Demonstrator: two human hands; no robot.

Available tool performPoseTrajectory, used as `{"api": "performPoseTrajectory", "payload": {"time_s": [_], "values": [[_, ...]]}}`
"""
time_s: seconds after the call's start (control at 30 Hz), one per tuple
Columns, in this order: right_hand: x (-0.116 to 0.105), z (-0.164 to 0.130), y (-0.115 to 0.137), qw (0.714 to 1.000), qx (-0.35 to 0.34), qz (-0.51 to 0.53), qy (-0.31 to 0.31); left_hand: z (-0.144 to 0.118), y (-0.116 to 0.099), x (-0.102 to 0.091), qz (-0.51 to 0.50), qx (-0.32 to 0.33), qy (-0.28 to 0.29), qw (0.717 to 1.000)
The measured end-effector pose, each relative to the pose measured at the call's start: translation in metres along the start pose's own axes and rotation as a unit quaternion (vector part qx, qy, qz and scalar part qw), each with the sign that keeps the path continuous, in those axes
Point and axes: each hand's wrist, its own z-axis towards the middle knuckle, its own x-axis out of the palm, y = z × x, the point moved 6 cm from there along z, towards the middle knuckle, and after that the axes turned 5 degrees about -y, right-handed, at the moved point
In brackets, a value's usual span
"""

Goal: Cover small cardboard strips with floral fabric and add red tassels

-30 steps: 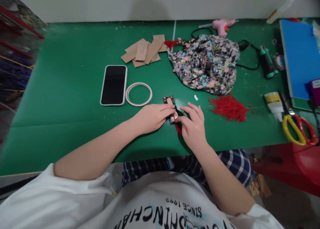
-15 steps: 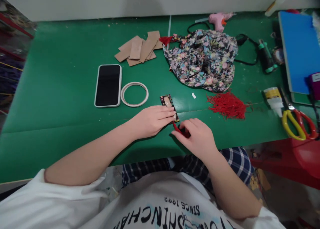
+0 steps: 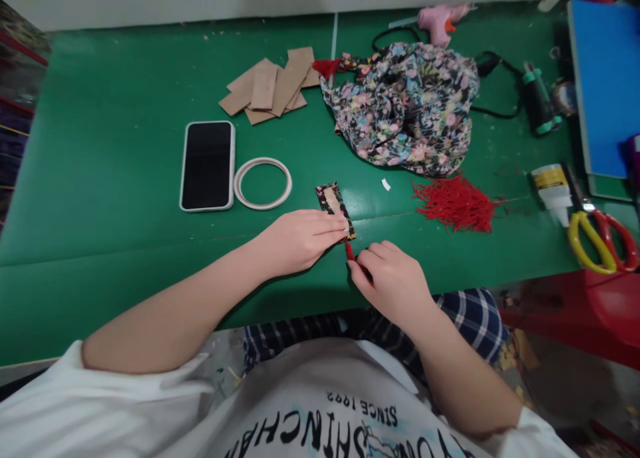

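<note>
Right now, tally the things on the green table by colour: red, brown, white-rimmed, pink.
Red: 2, the tassel pile and the tassel at the fabric
Brown: 1 stack of card strips
White-rimmed: 2, phone and ring
Pink: 1 glue gun
Total: 6

— How do the arms lie?
— Both forearms are bare and reach forward, angling in toward each other.
— And the left hand [image 3: 300, 239]?
— Palm down, fingers [image 3: 330, 226] stretched flat and pressing.
— The right hand [image 3: 393, 279]?
— Knuckles up, fingers curled, thumb and forefinger closed in a pinching grip just beside the left fingertips.
</note>
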Motion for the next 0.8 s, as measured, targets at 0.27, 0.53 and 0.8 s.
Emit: {"api": "performPoseTrajectory", "payload": {"time_s": [0.27, 0.53, 0.8], "values": [[-0.001, -0.001, 0.0, 1.0, -0.013, 0.005, 0.02, 0.0, 0.0, 0.003, -0.01, -0.012, 0.021, 1.0], [-0.002, 0.003, -0.007, 0.994, 0.089, 0.025, -0.063, -0.005, 0.021, -0.01, -0.107, -0.13, -0.043, 0.985], [0.006, 0.008, 0.001, 0.994, 0.073, -0.008, -0.079, -0.003, 0.018, -0.001, -0.058, -0.082, -0.026, 0.995]]}}
